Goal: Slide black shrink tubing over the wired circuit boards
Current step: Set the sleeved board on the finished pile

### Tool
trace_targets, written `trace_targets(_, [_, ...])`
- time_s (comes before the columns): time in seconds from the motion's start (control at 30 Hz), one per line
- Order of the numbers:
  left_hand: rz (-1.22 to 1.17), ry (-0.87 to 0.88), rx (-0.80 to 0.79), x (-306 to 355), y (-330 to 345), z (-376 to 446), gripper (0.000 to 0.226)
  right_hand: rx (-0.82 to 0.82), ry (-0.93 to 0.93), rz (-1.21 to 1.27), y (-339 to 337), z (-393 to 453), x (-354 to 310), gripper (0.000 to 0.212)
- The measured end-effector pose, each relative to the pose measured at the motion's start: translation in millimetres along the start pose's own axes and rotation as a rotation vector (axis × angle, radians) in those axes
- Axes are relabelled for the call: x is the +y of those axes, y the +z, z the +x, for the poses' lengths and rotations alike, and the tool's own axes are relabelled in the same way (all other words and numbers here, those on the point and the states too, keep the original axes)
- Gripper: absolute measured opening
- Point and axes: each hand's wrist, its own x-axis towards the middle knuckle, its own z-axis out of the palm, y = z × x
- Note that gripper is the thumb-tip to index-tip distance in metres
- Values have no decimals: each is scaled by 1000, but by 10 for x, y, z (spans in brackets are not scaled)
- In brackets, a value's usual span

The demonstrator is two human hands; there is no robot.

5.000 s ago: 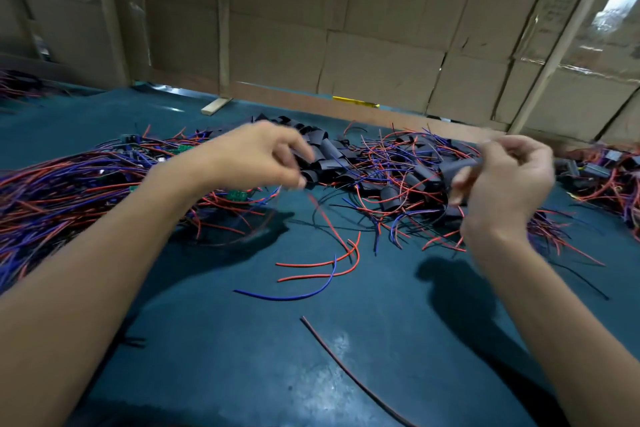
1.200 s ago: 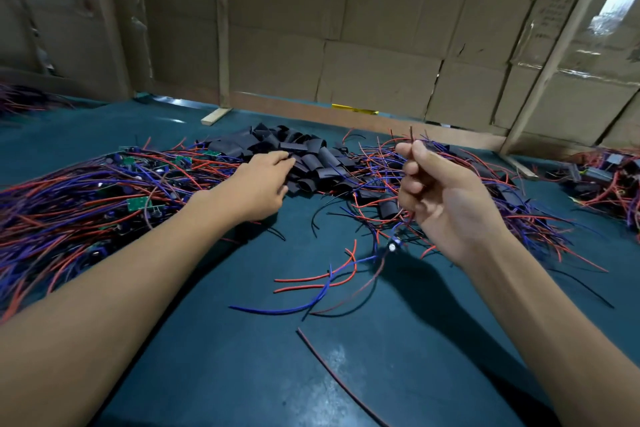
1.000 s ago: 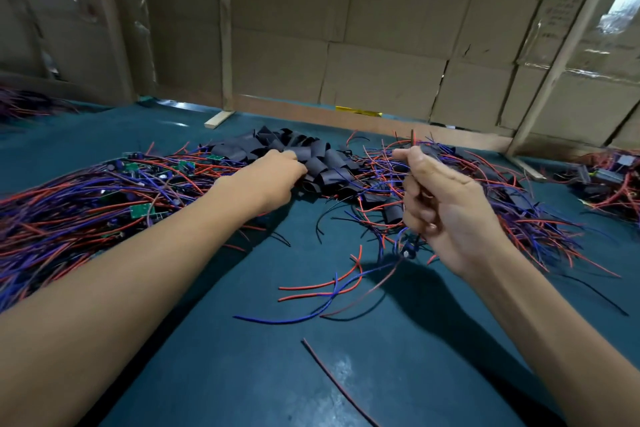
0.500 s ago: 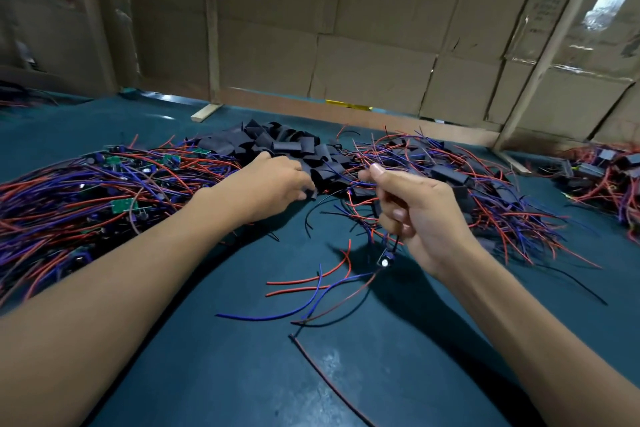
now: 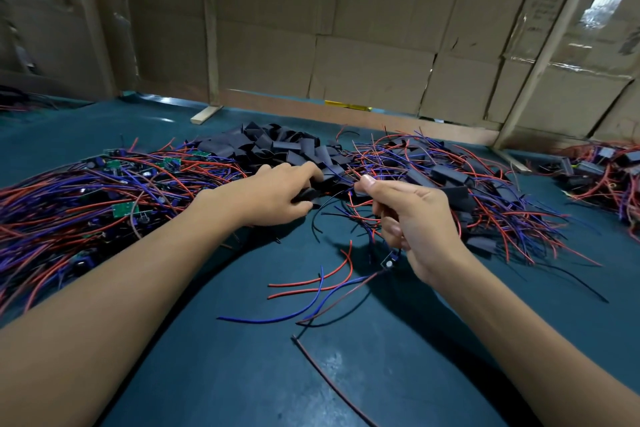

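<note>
A heap of flat black shrink tubing pieces [image 5: 277,146] lies at the middle back of the green table. My left hand [image 5: 273,196] rests at its near edge and pinches one black tube piece [image 5: 304,195] between thumb and fingers. My right hand [image 5: 415,222] is curled round the wires of a wired circuit board [image 5: 389,261], which hangs just below the fist with its red and blue leads trailing on the table. A large pile of bare wired boards [image 5: 86,191] spreads at the left. Sleeved boards [image 5: 450,177] lie in a tangle at the right.
Loose red and blue wire offcuts [image 5: 311,288] and a brown wire [image 5: 329,381] lie on the table [image 5: 242,374] in front of me. Another pile of boards [image 5: 606,170] sits at the far right. Cardboard walls [image 5: 346,28] close off the back.
My left hand reached into the tubing heap and drew back a little with one piece. My right hand, holding the board's wires, moved lower and toward the left hand.
</note>
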Motion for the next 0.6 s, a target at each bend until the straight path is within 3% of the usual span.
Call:
trace_targets(0.07, [-86,45,60,-13,-1,-19,53,6,-16,-36,0,-9,7,20])
trace_targets(0.17, [-506,60,213,15,57,-72,46,-1,-112,-195,3,-4,26,20])
trace_targets(0.37, [-1422,71,156,162,150,-106,26,-17,-244,-355,28,-15,32,21])
trace_targets(0.43, [-1541,105,160,167,158,-101,29,9,-265,-349,26,-15,43,20])
trace_targets(0.6, [-1553,139,153,196,158,-110,33,36,-340,-336,54,-12,78,20])
